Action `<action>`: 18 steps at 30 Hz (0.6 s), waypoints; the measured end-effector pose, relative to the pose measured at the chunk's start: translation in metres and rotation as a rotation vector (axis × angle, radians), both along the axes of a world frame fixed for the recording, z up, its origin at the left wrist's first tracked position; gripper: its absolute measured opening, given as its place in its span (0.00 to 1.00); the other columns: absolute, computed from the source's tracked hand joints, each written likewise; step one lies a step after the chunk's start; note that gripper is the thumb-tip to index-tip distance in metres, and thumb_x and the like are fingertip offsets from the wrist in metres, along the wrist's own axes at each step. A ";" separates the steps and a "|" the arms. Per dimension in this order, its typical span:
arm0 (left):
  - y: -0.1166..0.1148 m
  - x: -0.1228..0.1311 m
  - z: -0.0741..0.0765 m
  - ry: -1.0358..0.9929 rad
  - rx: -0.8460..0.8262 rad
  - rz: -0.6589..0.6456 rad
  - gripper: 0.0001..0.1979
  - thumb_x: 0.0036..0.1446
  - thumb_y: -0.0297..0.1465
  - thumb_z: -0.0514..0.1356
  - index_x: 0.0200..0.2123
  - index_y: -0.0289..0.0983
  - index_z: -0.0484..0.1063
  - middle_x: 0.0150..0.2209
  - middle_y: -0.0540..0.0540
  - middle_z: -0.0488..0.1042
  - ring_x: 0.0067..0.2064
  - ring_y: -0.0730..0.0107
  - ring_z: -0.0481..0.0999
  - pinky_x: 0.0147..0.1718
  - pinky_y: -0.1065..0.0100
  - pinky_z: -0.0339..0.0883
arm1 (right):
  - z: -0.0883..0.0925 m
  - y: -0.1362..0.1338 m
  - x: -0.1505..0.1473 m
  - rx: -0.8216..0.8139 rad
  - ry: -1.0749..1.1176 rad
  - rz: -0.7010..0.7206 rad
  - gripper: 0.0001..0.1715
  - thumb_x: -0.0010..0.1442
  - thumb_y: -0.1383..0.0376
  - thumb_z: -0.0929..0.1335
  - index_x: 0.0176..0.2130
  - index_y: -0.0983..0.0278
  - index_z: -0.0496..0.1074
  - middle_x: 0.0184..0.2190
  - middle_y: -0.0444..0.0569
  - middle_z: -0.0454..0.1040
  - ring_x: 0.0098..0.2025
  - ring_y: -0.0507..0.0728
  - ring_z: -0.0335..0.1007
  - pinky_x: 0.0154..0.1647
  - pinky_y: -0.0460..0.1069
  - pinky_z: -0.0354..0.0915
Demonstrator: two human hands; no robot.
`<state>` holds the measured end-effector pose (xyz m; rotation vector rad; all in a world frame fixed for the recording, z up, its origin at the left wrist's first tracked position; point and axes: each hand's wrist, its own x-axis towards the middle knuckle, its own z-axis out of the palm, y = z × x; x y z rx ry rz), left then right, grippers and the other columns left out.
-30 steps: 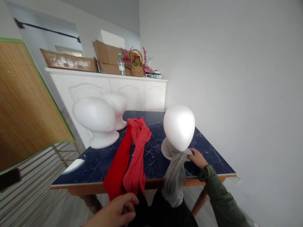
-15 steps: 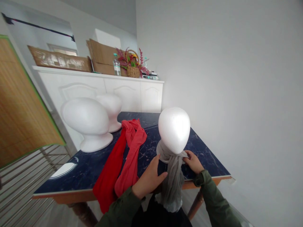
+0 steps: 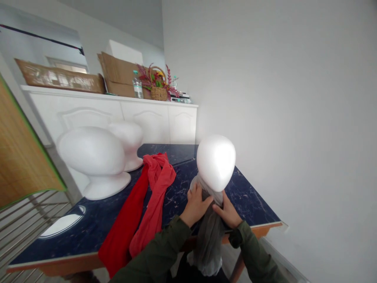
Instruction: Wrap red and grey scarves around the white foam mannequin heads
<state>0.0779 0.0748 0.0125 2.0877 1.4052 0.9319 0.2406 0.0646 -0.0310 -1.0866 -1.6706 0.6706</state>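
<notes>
A white foam mannequin head (image 3: 216, 162) stands near the front right of a dark blue marble table (image 3: 253, 204). A grey scarf (image 3: 208, 239) is wrapped round its neck and hangs over the table's front edge. My left hand (image 3: 196, 203) grips the scarf at the left of the neck. My right hand (image 3: 227, 209) holds it at the right, just under the head. Both hands are closed on the cloth, close together.
Two red scarves (image 3: 141, 212) lie across the table and droop over its front. Two more foam heads (image 3: 94, 157) stand at the left rear. A white cabinet (image 3: 118, 114) behind carries cardboard boxes, a bottle and a flower basket (image 3: 158, 84). A white wall stands to the right.
My left hand came up from below the table edge to the scarf at the neck. My right hand shifted inward, so both hands now meet under the head.
</notes>
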 end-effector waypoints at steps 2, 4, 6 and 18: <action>0.002 0.009 0.013 0.019 0.057 -0.052 0.34 0.54 0.38 0.52 0.61 0.28 0.47 0.63 0.30 0.47 0.65 0.52 0.41 0.60 0.51 0.38 | 0.008 -0.004 0.004 0.008 -0.047 -0.056 0.50 0.47 0.55 0.71 0.62 0.65 0.50 0.56 0.57 0.62 0.58 0.65 0.58 0.57 0.60 0.55; 0.008 0.023 0.020 0.027 0.104 -0.091 0.36 0.53 0.41 0.53 0.61 0.28 0.48 0.63 0.30 0.48 0.65 0.51 0.43 0.60 0.52 0.39 | 0.019 -0.003 0.016 0.027 -0.097 -0.122 0.50 0.46 0.56 0.71 0.62 0.65 0.49 0.56 0.57 0.62 0.57 0.65 0.59 0.56 0.60 0.57; 0.021 0.043 0.023 0.030 0.141 -0.108 0.38 0.52 0.44 0.54 0.60 0.27 0.49 0.62 0.29 0.48 0.64 0.49 0.44 0.60 0.53 0.41 | 0.029 0.005 0.032 0.065 -0.140 -0.186 0.49 0.46 0.58 0.71 0.62 0.63 0.49 0.56 0.56 0.63 0.56 0.65 0.60 0.55 0.59 0.58; 0.189 0.147 0.012 0.091 0.198 -0.155 0.42 0.46 0.40 0.60 0.59 0.24 0.48 0.64 0.26 0.41 0.65 0.49 0.43 0.60 0.55 0.42 | 0.050 0.184 0.129 -0.021 -0.372 -0.339 0.55 0.43 0.67 0.70 0.63 0.65 0.43 0.54 0.58 0.65 0.56 0.64 0.61 0.54 0.58 0.60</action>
